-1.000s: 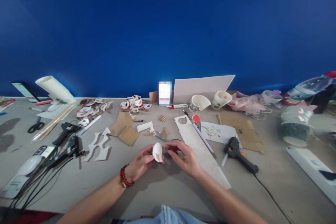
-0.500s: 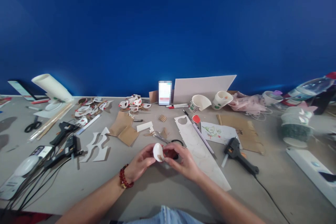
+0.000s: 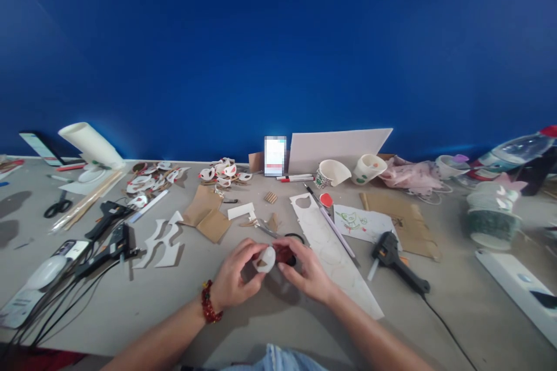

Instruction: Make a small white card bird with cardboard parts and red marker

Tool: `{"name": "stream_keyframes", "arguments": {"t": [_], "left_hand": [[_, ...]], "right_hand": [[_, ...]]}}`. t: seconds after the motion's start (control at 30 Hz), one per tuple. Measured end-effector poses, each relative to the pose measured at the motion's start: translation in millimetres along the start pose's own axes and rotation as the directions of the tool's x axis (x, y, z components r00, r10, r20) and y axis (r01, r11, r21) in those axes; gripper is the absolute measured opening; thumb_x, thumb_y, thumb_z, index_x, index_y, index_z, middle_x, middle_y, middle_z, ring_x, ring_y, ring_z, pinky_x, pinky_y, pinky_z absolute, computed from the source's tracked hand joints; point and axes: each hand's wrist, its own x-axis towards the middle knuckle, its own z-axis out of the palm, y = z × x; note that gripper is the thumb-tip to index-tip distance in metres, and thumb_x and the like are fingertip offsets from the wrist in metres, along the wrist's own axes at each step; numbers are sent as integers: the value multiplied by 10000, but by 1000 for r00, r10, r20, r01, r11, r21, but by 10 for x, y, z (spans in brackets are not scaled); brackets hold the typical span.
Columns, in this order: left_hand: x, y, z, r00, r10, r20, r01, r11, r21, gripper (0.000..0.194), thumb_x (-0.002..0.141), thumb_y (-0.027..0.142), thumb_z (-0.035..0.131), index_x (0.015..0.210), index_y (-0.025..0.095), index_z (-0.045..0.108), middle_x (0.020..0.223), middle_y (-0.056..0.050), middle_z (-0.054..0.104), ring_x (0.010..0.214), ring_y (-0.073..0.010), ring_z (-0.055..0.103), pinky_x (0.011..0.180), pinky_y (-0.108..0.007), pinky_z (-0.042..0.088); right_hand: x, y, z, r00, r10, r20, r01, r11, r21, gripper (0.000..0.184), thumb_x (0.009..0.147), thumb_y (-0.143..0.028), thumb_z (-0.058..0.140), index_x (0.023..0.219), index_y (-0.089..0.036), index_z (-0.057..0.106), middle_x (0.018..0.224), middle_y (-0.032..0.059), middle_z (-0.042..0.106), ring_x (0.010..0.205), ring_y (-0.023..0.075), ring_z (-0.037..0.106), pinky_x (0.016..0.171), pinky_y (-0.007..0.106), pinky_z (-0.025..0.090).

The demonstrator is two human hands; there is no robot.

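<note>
Between the thumb and fingers of my left hand [image 3: 238, 271] is a small white oval piece [image 3: 268, 256] with a brown patch low on its face. My right hand [image 3: 307, 269] is just to the right of the piece, thumb and forefinger apart, with nothing visible between them. Behind my right hand lie scissors [image 3: 266, 228], their black handles partly covered by the fingers. A long white strip with a round cut-out [image 3: 324, 249] lies to the right of that hand. Folded brown card [image 3: 213, 225] and a small white card piece [image 3: 240, 210] rest beyond my left hand.
Cut white card scraps [image 3: 167, 249] and two black glue guns [image 3: 108, 246] with cables lie left. Another glue gun [image 3: 398, 264] lies right, near a drawing [image 3: 363, 221] and brown cardboard [image 3: 409, 223]. Several bird-shaped pieces [image 3: 224, 171], paper cups [image 3: 333, 174] and a phone [image 3: 275, 156] stand at the back.
The white piece has turned and tilted in my left hand. My right hand's fingers have come off it and moved slightly to the right.
</note>
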Motion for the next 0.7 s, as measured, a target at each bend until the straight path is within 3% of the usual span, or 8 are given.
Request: {"name": "stream_keyframes", "arguments": {"t": [0.13, 0.33, 0.4, 0.57, 0.7], "left_hand": [[5, -12, 39, 999, 33, -20, -32, 997, 73, 419, 826, 188, 568, 1242, 193, 517, 1070, -98, 591, 949, -215, 581, 858, -344, 497], [15, -60, 50, 986, -108, -128, 107, 994, -17, 363, 809, 146, 583, 1165, 201, 547, 1070, -76, 654, 973, -204, 626, 882, -324, 508], [4, -89, 45, 980, -150, -133, 144, 988, -55, 347, 807, 155, 598, 1148, 199, 553, 1052, -72, 672, 975, -205, 637, 886, -326, 513], [-45, -170, 59, 997, -72, -40, 69, 995, -74, 477, 856, 196, 578, 1317, 216, 457, 1140, -88, 649, 1050, -212, 617, 948, -359, 498], [-82, -204, 96, 1000, -12, -7, 11, 999, -44, 491, 871, 181, 543, 1347, 238, 438, 1227, -99, 612, 1111, -226, 591, 987, -390, 481]], "right_hand": [[11, 33, 8, 999, 37, -19, -37, 999, -12, 482, 750, -66, 510, 1208, -216, 522, 1022, 43, 663, 842, 166, 634, 795, 297, 517], [76, 124, -68, 971, 128, -202, -139, 989, -40, 261, 850, -167, 494, 1097, -196, 571, 958, 58, 685, 775, 164, 634, 709, 284, 521], [85, 105, -105, 967, 132, -216, -149, 987, -61, 214, 867, -200, 503, 1064, -189, 587, 929, 60, 687, 773, 167, 634, 712, 288, 517], [71, -77, -82, 999, 35, -13, -37, 990, -133, 334, 841, -283, 623, 1164, -212, 575, 966, 51, 665, 799, 170, 614, 738, 282, 507], [75, -155, -16, 999, 34, 14, -30, 975, -218, 390, 802, -322, 693, 1167, -230, 592, 929, 41, 648, 801, 180, 593, 720, 279, 496]]}}
